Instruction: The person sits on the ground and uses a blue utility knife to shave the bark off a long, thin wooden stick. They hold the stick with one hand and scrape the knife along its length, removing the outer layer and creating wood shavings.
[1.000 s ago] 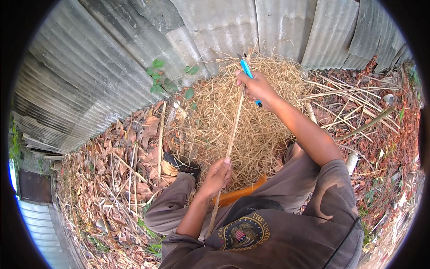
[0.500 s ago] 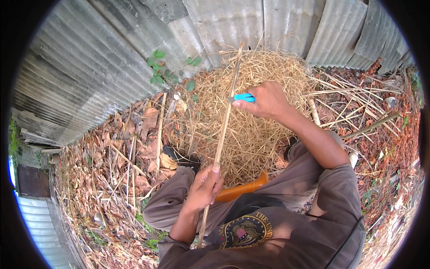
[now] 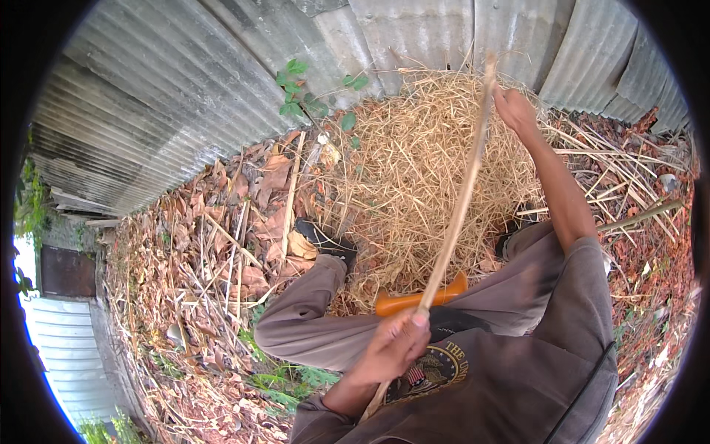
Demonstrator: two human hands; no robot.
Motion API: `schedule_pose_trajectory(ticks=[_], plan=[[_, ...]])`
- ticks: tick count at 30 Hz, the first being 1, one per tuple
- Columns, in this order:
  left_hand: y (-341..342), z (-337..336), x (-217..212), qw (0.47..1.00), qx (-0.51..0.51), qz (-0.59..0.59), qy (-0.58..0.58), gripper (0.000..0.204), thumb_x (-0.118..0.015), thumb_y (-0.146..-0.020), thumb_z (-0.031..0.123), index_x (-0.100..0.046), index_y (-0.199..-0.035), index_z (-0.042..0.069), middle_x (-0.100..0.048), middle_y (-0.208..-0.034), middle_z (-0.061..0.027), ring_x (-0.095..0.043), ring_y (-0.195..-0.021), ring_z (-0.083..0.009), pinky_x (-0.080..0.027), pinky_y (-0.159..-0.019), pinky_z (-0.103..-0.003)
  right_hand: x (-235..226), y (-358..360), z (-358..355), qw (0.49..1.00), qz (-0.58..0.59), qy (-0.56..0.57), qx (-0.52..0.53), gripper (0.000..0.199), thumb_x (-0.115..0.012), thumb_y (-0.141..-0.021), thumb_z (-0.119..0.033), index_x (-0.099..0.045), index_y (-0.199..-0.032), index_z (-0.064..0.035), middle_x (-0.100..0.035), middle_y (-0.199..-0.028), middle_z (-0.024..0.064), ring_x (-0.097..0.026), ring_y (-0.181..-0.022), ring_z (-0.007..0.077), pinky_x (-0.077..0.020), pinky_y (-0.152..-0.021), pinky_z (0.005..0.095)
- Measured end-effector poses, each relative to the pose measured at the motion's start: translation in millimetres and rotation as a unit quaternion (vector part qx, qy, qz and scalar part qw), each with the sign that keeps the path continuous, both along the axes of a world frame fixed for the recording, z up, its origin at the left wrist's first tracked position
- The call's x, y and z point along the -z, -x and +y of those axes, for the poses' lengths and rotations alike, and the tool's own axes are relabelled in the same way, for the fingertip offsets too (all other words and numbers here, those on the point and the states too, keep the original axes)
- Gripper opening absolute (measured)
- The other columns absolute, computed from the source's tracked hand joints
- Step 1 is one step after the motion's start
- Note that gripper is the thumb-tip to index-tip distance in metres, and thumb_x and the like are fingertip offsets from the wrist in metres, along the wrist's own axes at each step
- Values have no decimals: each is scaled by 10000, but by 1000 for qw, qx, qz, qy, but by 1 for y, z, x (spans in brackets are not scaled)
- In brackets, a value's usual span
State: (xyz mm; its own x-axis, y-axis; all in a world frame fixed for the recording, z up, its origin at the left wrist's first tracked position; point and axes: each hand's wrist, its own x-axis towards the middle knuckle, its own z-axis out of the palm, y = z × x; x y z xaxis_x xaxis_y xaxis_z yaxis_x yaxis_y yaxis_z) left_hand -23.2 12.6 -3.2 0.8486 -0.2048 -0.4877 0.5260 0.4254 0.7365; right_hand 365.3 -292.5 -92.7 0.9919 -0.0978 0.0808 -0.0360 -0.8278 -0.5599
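Observation:
A long, thin wooden strip slants from beside my body up over the straw-like pile, slightly blurred by motion. My left hand is wrapped round its lower part, close to my shirt. Out near the far tip, my right hand is closed against the strip's right side. The blue utility knife that this hand held half a second ago is hidden from sight now. Beneath the strip lies a heap of pale, curly shavings. An orange-brown bar with flared ends rests between my legs, just beyond my left hand.
Corrugated metal sheets wall off the far side and the left. Brown dry leaves and thin sticks cover the left ground. More loose strips lie on the right. A small green plant grows by the wall.
My right hand has slid outward along the strip toward its far end. My left hand and the strip have shifted right and nearer my body. The blue knife has gone out of sight.

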Motion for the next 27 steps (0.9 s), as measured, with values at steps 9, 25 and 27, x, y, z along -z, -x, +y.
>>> schedule_pose_trajectory(ticks=[9, 25, 27], plan=[[-16, -4, 31, 998, -52, 27, 5, 354, -390, -1018, 340, -395, -742, 117, -314, -484, 32, -257, -350, -76, -266, -412, -228, -50, 124, 92, 956, -21, 46, -288, 828, -345, -786, -827, -540, -500, -74, -474, -446, 99, -521, -451, 260, -397, -444, 423], [-10, -18, 14, 998, -47, 14, -39, 352, -384, -1019, 359, -380, -763, 118, -312, -529, 31, -260, -419, -65, -219, -414, -220, -41, 125, 111, 921, -152, 131, -333, 832, -367, -739, -855, -621, -531, -90, -476, -407, 80, -531, -395, 247, -389, -376, 374], [-8, -23, 15, 999, -33, 4, -17, 353, -383, -1019, 362, -381, -765, 116, -311, -531, 30, -259, -423, -66, -231, -430, -215, -40, 102, 100, 929, -181, 122, -297, 823, -367, -742, -852, -627, -541, -97, -493, -420, 81, -547, -410, 253, -399, -385, 378]])
